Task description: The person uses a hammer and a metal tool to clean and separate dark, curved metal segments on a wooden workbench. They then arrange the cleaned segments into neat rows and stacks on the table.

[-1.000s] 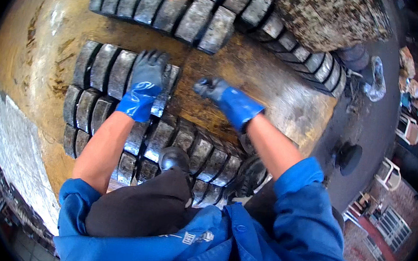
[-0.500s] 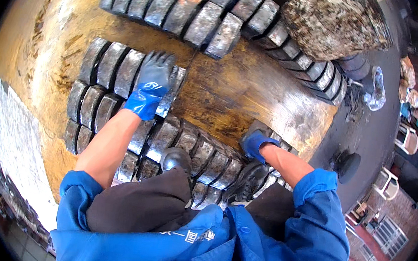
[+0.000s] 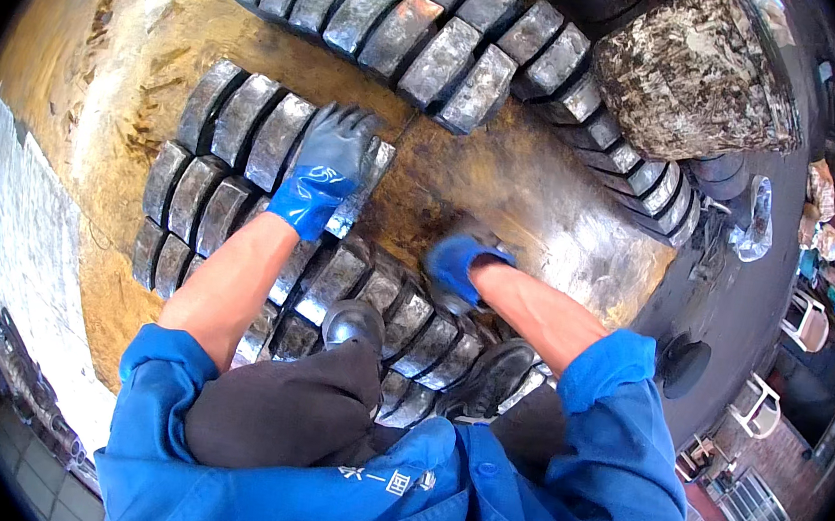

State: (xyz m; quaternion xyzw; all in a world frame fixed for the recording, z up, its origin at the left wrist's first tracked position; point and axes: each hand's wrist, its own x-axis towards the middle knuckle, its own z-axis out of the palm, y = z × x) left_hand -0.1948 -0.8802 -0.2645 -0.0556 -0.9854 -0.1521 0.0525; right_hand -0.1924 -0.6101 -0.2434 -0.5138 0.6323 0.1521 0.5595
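Lying in close rows on the yellow-brown surface, the near blocks [image 3: 279, 137] are covered at one end of their uppermost row by the left hand [image 3: 335, 152]. This hand, in a grey and blue glove, is laid flat with the fingers stretched out, and nothing is seen clasped in it. The right hand [image 3: 457, 262] is blurred just above the right part of these rows; how far it is opened, or whether anything is gripped, cannot be told. The lower rows are partly hidden by two dark boots [image 3: 492, 373].

The surface [image 3: 536, 182] is marked by brown stains and dark scuffs, and light is thrown back from it in pale patches. It is bordered on the left by a whitish sheet [image 3: 22, 243]. At the top, the far blocks [image 3: 442, 62] are set in rows, and a curved line of blocks [image 3: 636, 181] is continued down the right, beside a mottled bale [image 3: 697, 76].

Beyond the surface, a dark floor [image 3: 731, 291] is seen, on which clear plastic [image 3: 758, 223] and a black disc [image 3: 686, 367] are left. Farther right, two white chairs [image 3: 808, 323] are placed near a brick wall [image 3: 799, 478] with a barred window [image 3: 753, 509].
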